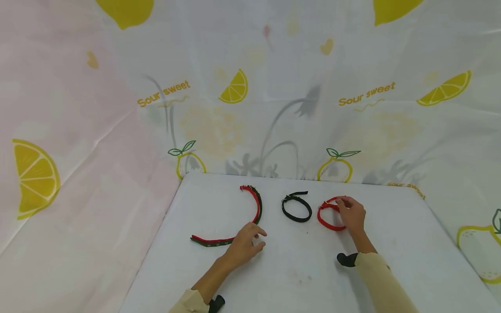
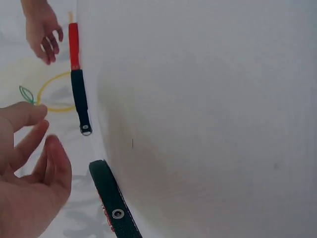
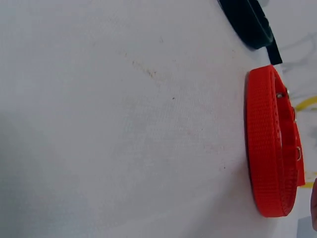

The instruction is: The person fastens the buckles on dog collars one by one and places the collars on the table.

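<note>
Two long collars, one red and one dark green [image 1: 260, 204], lie along each other in a loose curve on the left of the table. My left hand [image 1: 242, 247] hovers over their middle with thumb and fingers spread apart, holding nothing. A dark green collar [image 1: 297, 218] fastened into a loop lies in the middle, its tail end pointing right. To its right sits a red collar [image 1: 329, 226], also buckled into a loop. My right hand [image 1: 353, 215] is at its loose end; in the right wrist view a fingertip [image 3: 314, 203] shows just apart from the red strap.
Everything lies on a white table [image 1: 289, 269] whose back edge meets a lemon-printed backdrop [image 1: 258, 130]. Dark wrist straps [image 1: 346, 260] show at the beige sleeves [image 1: 381, 278].
</note>
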The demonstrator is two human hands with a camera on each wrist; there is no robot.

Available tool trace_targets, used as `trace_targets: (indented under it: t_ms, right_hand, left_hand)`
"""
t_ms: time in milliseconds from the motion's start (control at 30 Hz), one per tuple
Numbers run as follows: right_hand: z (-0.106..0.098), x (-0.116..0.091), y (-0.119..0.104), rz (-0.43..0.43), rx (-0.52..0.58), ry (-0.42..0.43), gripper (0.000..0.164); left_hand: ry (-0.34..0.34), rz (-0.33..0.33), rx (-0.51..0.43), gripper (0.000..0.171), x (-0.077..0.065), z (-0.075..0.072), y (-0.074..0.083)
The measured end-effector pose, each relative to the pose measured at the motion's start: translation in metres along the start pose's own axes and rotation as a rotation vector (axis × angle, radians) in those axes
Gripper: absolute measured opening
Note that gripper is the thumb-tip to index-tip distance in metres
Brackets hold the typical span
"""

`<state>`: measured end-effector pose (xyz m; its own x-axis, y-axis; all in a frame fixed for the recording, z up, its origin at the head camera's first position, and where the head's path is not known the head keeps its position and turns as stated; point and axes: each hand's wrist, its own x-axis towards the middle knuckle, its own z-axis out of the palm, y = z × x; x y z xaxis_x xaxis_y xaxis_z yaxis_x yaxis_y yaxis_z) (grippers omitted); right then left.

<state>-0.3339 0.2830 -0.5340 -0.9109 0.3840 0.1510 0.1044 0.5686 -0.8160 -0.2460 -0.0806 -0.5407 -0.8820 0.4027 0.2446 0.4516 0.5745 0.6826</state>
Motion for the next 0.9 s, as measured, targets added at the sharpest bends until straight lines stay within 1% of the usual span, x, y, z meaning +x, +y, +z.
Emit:
trace_targets:
  t_ms: [100,167,267,333,433,633,800,900]
  right_hand:
    - [0.000,-0.001,-0.002,-0.019,0.001,0.009,0.031]
    - [-0.002,-0.002,-0.003,-0.014,0.008,0.005,0.031]
    - [-0.004,-0.003,-0.005,0.009,0.026,-0.012,0.032]
    - [-0.005,-0.004,-0.005,0.018,0.037,-0.020,0.033]
    - [-0.007,-0.005,-0.004,0.031,0.048,-0.023,0.033]
    - [-0.008,-0.008,0.000,0.063,0.053,-0.019,0.036]
    - [-0.007,-0.010,0.004,0.048,0.067,-0.004,0.034]
    - [-0.006,-0.011,0.006,0.036,0.066,0.004,0.033]
  left_hand:
    - [0.097,0.017,0.207,0.022,0.006,-0.001,-0.004]
    - [0.133,0.005,0.327,0.023,0.009,-0.001,-0.008]
    - [0.125,-0.034,0.465,0.028,0.012,-0.002,-0.013]
    - [0.108,-0.049,0.534,0.030,0.012,-0.003,-0.016]
    - [0.102,-0.048,0.586,0.032,0.012,-0.004,-0.016]
    - [0.120,-0.047,0.599,0.025,0.013,-0.001,-0.014]
    - [0.140,-0.013,0.658,0.022,0.013,0.003,-0.012]
    - [0.156,0.002,0.661,0.017,0.013,0.004,-0.010]
